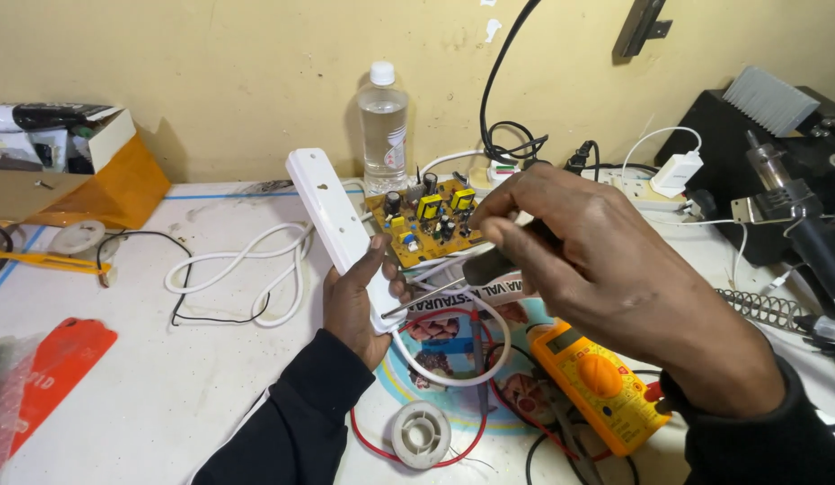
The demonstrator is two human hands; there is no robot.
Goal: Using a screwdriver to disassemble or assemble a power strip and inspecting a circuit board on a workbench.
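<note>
- The white worktable (pixel 166 377) carries a coiled white cable (pixel 247 269), a yellow circuit board (pixel 428 220) and a yellow multimeter (pixel 601 386).
- The left hand (pixel 359 301) wraps its fingers around a white power strip (pixel 332 216), held tilted above the table.
- The right hand (pixel 579 260) pinches a dark-handled screwdriver (pixel 453 278), its tip at the strip's lower end; this looks like screw work, calling for a steady, aligned tip.

my right hand (pixel 606 269) covers most of the screwdriver (pixel 476 269), and i can't make out where its tip meets the white power strip (pixel 332 211). the yellow multimeter (pixel 597 382) is partly behind my wrist; the red packet (pixel 49 373) runs off the left edge.
</note>
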